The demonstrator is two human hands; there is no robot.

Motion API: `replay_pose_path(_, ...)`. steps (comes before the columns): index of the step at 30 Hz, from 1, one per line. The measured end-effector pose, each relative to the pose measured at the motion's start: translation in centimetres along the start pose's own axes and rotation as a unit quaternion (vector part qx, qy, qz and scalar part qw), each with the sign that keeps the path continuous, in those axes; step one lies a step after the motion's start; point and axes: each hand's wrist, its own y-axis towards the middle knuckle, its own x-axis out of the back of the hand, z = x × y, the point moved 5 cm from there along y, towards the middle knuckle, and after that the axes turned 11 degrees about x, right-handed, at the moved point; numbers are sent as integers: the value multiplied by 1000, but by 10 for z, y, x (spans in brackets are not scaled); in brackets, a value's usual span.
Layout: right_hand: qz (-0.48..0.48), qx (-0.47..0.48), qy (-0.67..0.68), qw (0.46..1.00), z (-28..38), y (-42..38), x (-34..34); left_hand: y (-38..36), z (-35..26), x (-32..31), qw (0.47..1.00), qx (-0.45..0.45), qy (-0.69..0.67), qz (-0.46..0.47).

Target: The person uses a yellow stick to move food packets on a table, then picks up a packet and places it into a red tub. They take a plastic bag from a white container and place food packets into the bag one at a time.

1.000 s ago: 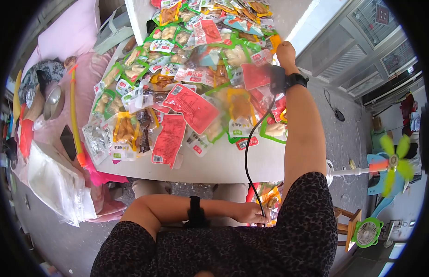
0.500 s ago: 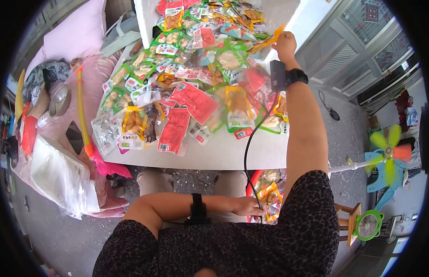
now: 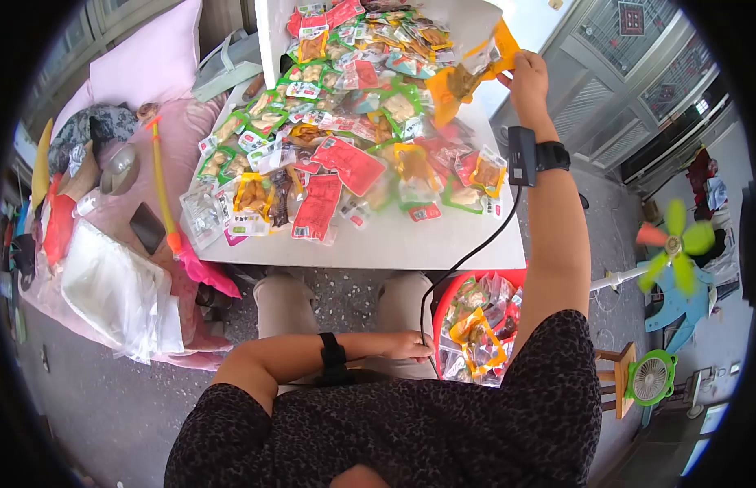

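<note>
My right hand (image 3: 528,81) is raised over the far right side of the table, its fingers pinching the edge of an orange-bordered snack packet (image 3: 469,75) with a clear middle and brown food inside. Below it a heap of sealed food packets (image 3: 349,167), red, green-edged and orange-edged, covers the white table (image 3: 378,252). My left hand (image 3: 407,346) is low in front of my lap, fingers closed around a black cable (image 3: 459,262) that runs up to the device on my right wrist. Beside that hand stands a red basin (image 3: 515,279) filled with packets.
Left of the table, a pink-covered surface (image 3: 122,215) carries a pillow (image 3: 146,53), a phone (image 3: 148,228) and white plastic bags (image 3: 109,289). A green fan (image 3: 651,378) sits on a wooden stool at the right, near another fan with coloured blades (image 3: 675,244).
My right hand has lifted the orange packet up from the heap's right edge, so more of it shows. My left hand has shifted slightly left and up. The view has tilted, uncovering the red basin.
</note>
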Motion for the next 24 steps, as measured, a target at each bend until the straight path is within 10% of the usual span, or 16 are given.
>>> replay_pose_path(9,104,-119,167,973,66,-112,65,-27,15,-19,973,-16,212,-87)
replay_pose_path(24,18,-252,-203,946,111,-309,329,-52,-3,-33,946,149,285,-24)
